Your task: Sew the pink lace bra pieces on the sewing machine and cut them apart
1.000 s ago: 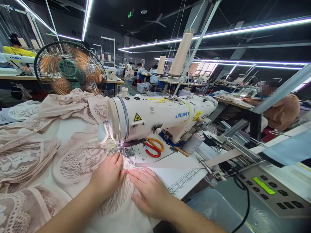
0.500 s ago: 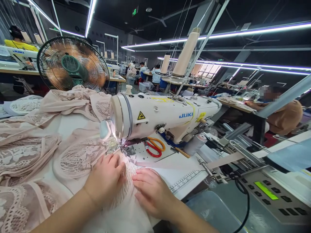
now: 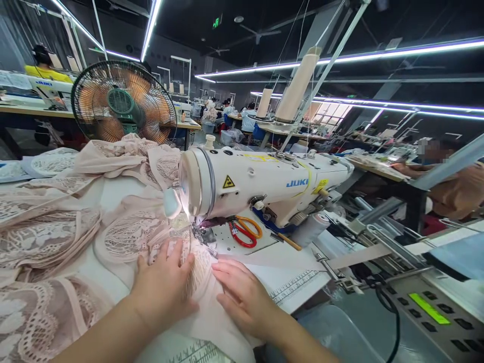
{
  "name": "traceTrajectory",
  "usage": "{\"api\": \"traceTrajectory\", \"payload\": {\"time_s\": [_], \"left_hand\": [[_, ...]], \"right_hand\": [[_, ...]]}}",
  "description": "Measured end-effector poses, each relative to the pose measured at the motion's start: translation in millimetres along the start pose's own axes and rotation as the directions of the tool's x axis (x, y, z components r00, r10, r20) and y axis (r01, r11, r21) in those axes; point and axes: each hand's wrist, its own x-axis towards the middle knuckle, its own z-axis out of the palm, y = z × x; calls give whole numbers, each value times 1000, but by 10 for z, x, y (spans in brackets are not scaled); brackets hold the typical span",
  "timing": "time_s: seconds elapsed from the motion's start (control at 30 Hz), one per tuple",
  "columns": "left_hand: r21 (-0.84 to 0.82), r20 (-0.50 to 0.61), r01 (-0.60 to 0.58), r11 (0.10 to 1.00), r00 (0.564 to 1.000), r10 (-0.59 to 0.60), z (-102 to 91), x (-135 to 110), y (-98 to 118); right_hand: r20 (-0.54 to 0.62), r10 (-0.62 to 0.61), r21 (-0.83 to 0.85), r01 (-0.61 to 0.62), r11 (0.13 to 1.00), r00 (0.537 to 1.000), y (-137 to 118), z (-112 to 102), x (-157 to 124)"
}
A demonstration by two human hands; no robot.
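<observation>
Left hand (image 3: 162,282): fingers spread wide on lace fabric (image 3: 201,275) | Right hand (image 3: 245,297): fingers together, grip indeterminable | Fabric: at bench (image 3: 264,276) front edge, partly hidden by hands; needle indistinct

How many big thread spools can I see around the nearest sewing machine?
3: a tall cream cone and a smaller cream cone, both beyond the sewing machine, and a grey spool by its base. More may be hidden behind it.
</observation>
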Motion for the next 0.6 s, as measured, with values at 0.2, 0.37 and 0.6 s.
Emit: {"api": "traceTrajectory", "payload": {"time_s": [0.2,0.37,0.6], "left_hand": [[-72,24,12,997,1000,-10,-13,35,-46],[-67,-4,-25,997,1000,25,-22,94,-150],[-86,-90,-74,994,994,67,22,271,-412]], "right_hand": [[233,91,-41,-84,996,968,-33,-124,83],[285,73,-93,-48,995,956,-5,-197,194],[322,43,-249,41,968,946,-21,-183,381]]}}
